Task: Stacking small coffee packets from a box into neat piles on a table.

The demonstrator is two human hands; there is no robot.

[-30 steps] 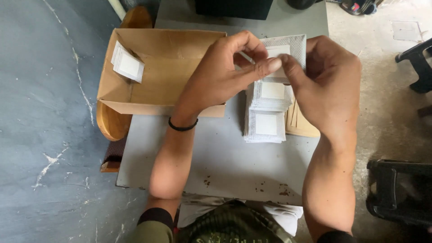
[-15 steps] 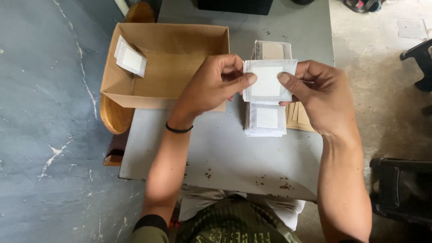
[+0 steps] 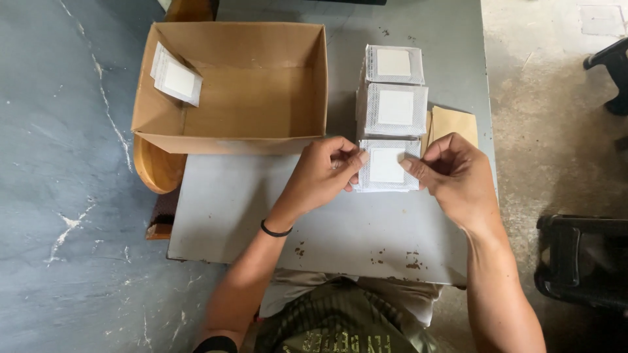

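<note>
A: Where is the sachet (image 3: 387, 166) right now?

B: Centre of the frame, slightly right, lying on the nearest stack (image 3: 388, 188) on the grey bench (image 3: 261, 216). Both hands are on it. The left hand (image 3: 320, 175) pinches its left edge between thumb and curled fingers; the right hand (image 3: 454, 175) does the same on the right edge. Neither hand is open, and both are closed lightly on that one flat packet.

A: How would you expect it to handle?

B: Very light, I'd judge, and thin. It looks like a soft, papery square with a mesh-like border and a white pad in the middle. It should bend easily and could crease or tear if tugged hard. It does not look slippery.

A: Best place to hold it?

B: By the opposite side edges, as now, or a corner of the border, keeping off the white centre.

A: What's around it?

B: Two more stacks (image 3: 394, 85) behind it toward the top of the frame, brown envelopes (image 3: 454, 121) to the right, and an open cardboard box (image 3: 235, 91) at upper left with a few sachets leaning in its corner (image 3: 175, 77).
</note>
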